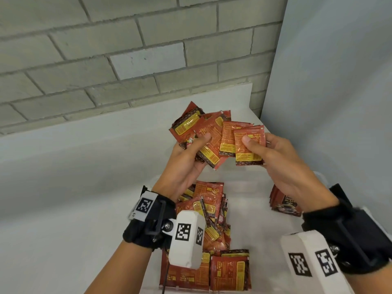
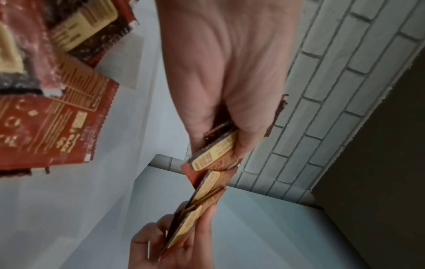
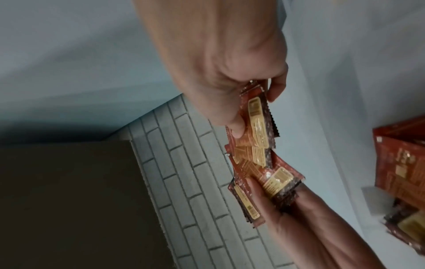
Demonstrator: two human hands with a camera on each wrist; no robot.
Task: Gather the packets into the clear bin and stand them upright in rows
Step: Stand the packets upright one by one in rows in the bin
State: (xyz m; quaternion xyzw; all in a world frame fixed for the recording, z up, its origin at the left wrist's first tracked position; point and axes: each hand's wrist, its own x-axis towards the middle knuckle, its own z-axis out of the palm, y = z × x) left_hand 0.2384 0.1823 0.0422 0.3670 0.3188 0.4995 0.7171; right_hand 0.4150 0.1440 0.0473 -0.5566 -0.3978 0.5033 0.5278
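Above the clear bin (image 1: pixel 252 185), my left hand (image 1: pixel 191 153) grips a fanned bunch of red-and-yellow packets (image 1: pixel 203 132), thumb across their faces. My right hand (image 1: pixel 269 151) pinches a few more packets (image 1: pixel 248 145) at the fan's right end, thumb on the front one. The left wrist view shows the left hand's packets (image 2: pixel 214 154) edge-on under its thumb; the right wrist view shows the right hand's packets (image 3: pixel 257 123) the same way. Inside the bin a loose heap of packets (image 1: pixel 212 215) lies at the left, several packets (image 1: pixel 229 270) lie near the front, and a small stack (image 1: pixel 284 200) leans at the right wall.
The bin stands on a white table (image 1: pixel 74 187) set against a grey brick wall (image 1: pixel 106 60). A plain white panel (image 1: pixel 339 92) rises at the right. Bare bin floor (image 1: pixel 254 225) shows between the heap and the right stack.
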